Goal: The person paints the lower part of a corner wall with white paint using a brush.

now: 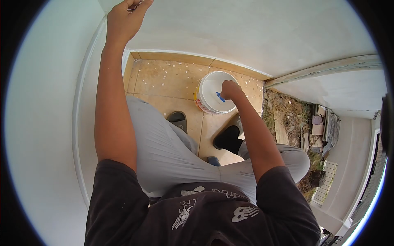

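Note:
My left hand [125,22] is raised at the top left near the wall, its fingers closed round a small thin object that I cannot make out. Lower down, my right hand [231,89] reaches over a white bucket [210,107], closed on a blue tool [220,96]. Only a small part of that blue tool shows beneath the fingers, inside the bucket's opening. The bucket stands upright on the tiled floor [160,78], with coloured print on its outer side.
White walls [246,33] rise in front and at the left. White specks dot the tiles. A dark sandal [177,119] and a dark-covered foot [228,139] are near the bucket. Stacked boards [329,127] and dry ground lie at the right, beyond the floor's edge.

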A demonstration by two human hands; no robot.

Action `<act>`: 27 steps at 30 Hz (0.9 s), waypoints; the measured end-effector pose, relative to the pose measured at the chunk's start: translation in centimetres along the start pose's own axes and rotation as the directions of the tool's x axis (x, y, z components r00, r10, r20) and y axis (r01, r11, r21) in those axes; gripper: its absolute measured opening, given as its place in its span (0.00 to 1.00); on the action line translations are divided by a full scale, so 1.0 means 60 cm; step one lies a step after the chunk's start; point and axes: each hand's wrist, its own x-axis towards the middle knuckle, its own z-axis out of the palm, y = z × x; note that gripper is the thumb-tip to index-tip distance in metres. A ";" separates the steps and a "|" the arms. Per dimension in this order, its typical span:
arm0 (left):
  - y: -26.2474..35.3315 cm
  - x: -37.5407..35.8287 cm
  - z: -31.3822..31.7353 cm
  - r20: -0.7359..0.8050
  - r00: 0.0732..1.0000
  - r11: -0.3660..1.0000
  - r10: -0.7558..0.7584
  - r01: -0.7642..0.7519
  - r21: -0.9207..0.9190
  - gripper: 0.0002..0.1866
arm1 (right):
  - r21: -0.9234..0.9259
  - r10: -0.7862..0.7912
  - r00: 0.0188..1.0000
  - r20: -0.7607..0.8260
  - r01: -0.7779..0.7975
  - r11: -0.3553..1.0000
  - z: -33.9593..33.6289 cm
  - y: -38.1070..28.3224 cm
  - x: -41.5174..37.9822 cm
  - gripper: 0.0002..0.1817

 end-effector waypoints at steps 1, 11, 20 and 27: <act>-0.001 0.002 0.002 0.002 1.000 1.000 -0.006 0.006 -0.003 0.25 | 0.004 0.007 1.000 -0.001 -0.007 1.000 0.012 0.004 0.007 0.15; 0.016 0.001 -0.003 -0.065 0.996 0.997 0.063 -0.065 -0.030 0.17 | 0.240 -0.165 0.986 0.019 0.156 0.958 -0.018 0.129 -0.006 0.11; 0.008 0.004 0.004 -0.067 0.994 0.996 0.092 -0.091 0.016 0.18 | 0.570 -0.032 0.999 0.026 0.012 0.822 -0.118 0.177 -0.141 0.17; 0.027 0.002 0.009 -0.049 0.996 0.998 0.070 -0.069 0.014 0.19 | 0.543 -0.040 0.985 -0.168 0.127 0.830 -0.169 0.167 -0.206 0.17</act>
